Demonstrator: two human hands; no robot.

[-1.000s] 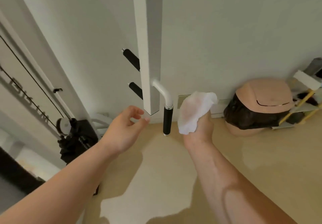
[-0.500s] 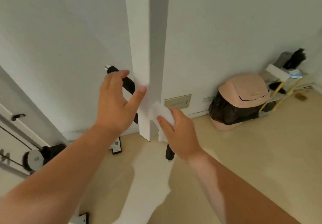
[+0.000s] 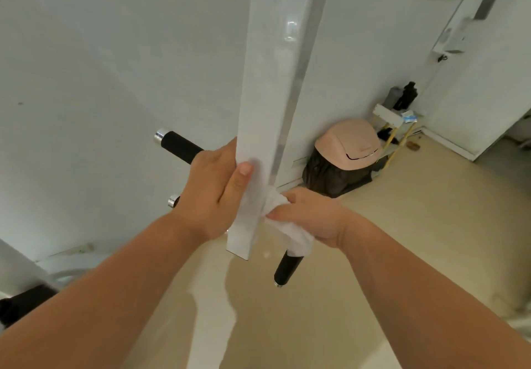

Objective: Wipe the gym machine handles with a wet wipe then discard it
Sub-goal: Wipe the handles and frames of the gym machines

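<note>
Right hand (image 3: 313, 218) clenches wipe (image 3: 290, 232) around handle (image 3: 287, 268) top, hiding it, left hand (image 3: 214, 193) clasps post (image 3: 258, 139), fingers hidden behind

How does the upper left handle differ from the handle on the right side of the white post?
The upper left handle is bare and points up-left; the right handle hangs downward. No wipe touches the left one, but the right hand presses a white wipe around the right one's top. Both have black grips with silver end caps.
</note>
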